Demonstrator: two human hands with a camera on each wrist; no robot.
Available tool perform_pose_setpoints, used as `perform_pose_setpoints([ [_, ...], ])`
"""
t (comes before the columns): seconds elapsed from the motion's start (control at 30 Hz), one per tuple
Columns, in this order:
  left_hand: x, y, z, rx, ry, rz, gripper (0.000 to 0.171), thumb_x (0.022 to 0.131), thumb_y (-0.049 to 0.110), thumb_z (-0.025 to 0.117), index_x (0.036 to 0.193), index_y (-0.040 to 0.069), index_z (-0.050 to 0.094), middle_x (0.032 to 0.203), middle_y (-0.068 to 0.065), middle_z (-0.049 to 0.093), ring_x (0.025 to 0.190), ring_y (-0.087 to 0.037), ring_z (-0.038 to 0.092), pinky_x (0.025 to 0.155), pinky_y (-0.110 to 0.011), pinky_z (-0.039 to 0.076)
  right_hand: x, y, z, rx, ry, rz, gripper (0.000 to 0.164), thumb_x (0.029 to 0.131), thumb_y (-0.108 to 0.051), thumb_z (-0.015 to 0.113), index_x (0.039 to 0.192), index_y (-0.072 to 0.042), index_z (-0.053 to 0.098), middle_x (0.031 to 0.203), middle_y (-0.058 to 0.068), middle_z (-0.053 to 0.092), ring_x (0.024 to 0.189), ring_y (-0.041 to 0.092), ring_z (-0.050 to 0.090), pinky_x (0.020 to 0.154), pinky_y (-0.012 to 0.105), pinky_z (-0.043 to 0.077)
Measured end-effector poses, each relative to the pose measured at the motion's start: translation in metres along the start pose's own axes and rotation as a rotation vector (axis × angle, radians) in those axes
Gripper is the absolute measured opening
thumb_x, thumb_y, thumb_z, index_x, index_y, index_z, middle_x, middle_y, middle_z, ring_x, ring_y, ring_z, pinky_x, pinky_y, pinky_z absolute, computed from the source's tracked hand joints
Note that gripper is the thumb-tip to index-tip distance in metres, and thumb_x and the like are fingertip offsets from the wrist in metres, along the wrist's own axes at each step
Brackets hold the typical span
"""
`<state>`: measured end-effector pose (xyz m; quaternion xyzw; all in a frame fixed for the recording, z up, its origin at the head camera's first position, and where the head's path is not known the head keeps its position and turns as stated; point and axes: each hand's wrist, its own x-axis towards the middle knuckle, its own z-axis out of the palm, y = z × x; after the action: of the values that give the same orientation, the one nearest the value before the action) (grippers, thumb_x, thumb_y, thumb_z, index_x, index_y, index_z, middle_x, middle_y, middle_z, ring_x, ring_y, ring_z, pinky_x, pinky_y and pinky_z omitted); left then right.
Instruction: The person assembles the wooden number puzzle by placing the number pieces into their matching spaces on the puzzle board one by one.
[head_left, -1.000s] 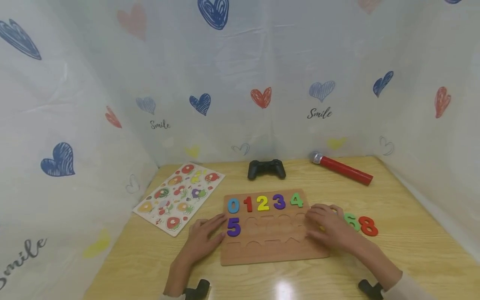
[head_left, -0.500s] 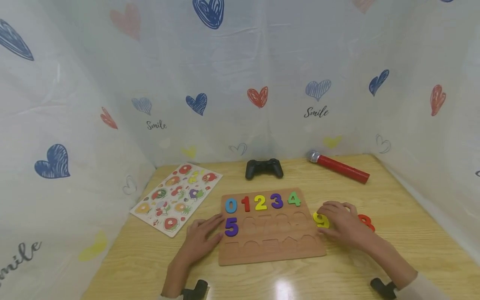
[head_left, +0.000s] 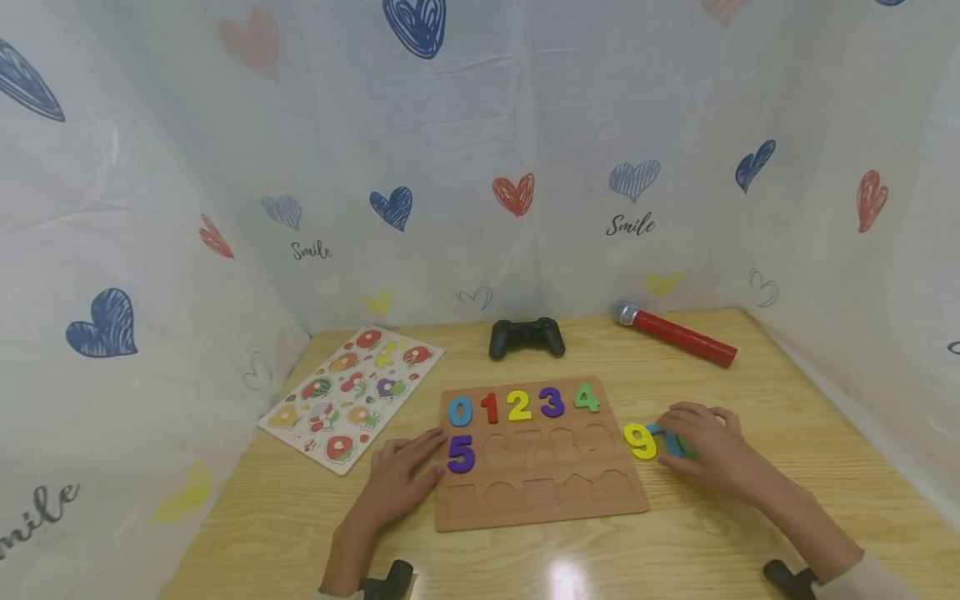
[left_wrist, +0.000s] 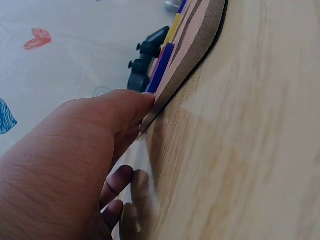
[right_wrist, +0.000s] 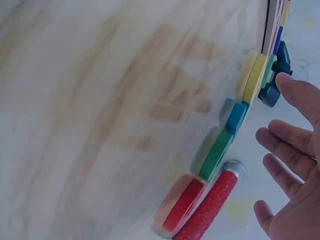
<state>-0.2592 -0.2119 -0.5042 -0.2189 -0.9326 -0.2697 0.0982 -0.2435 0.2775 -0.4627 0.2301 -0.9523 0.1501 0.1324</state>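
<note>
A wooden number board (head_left: 540,508) lies on the table, its top row filled with colored digits 0 to 4 and a purple 5 (head_left: 471,454) at the left of the second row. My left hand (head_left: 401,479) touches the board's left edge with thumb and fingertips. Right of the board lies a yellow 9 (head_left: 650,443). My right hand (head_left: 712,450) is over a blue piece (head_left: 672,444) and a green piece (right_wrist: 216,157), partly covering them. In the right wrist view its fingers are spread, apart from the pieces. A red piece (right_wrist: 185,206) lies beyond, hidden in the head view.
A fruit picture board (head_left: 352,392) lies at the left. At the back are a black game controller (head_left: 527,337) and a red microphone (head_left: 682,337). A heart-printed white sheet (head_left: 450,275) stands behind and at both sides of the wooden table (head_left: 540,567).
My right hand has moved right, off the board's right edge and past the yellow 9, to above the blue and green pieces. The left hand stays at the board's left edge.
</note>
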Motion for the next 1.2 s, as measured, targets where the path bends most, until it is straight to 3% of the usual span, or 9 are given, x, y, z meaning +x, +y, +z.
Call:
perform_pose_setpoints([
  [0.57, 0.001, -0.002, 0.001, -0.006, 0.0, -0.003, 0.051, 0.096, 0.039, 0.066, 0.143, 0.021, 0.058, 0.149, 0.002, 0.052, 0.115, -0.027, 0.048, 0.089, -0.05, 0.03, -0.014, 0.025, -0.005, -0.013, 0.014, 0.027, 0.052, 0.077, -0.031, 0.086, 0.118, -0.005, 0.068, 0.122, 0.017, 0.065, 0.12, 0.04, 0.047, 0.089, 0.065, 0.026],
  [0.83, 0.001, -0.003, 0.003, -0.011, -0.005, -0.007, 0.051, 0.095, 0.039, 0.066, 0.143, 0.022, 0.058, 0.149, 0.004, 0.052, 0.116, -0.027, 0.048, 0.091, -0.051, 0.031, -0.017, 0.034, -0.007, 0.003, -0.027, 0.072, 0.056, 0.078, -0.035, 0.085, 0.121, -0.003, 0.066, 0.126, 0.019, 0.063, 0.123, 0.04, 0.044, 0.091, 0.067, 0.024],
  [1.2, 0.001, -0.003, 0.003, -0.02, -0.003, -0.004, 0.051, 0.096, 0.039, 0.065, 0.143, 0.021, 0.058, 0.15, 0.003, 0.051, 0.117, -0.03, 0.048, 0.093, -0.053, 0.03, -0.02, 0.042, -0.006, 0.008, -0.053, 0.089, 0.049, 0.078, -0.029, 0.086, 0.117, -0.007, 0.068, 0.123, 0.019, 0.064, 0.126, 0.043, 0.04, 0.092, 0.067, 0.021],
])
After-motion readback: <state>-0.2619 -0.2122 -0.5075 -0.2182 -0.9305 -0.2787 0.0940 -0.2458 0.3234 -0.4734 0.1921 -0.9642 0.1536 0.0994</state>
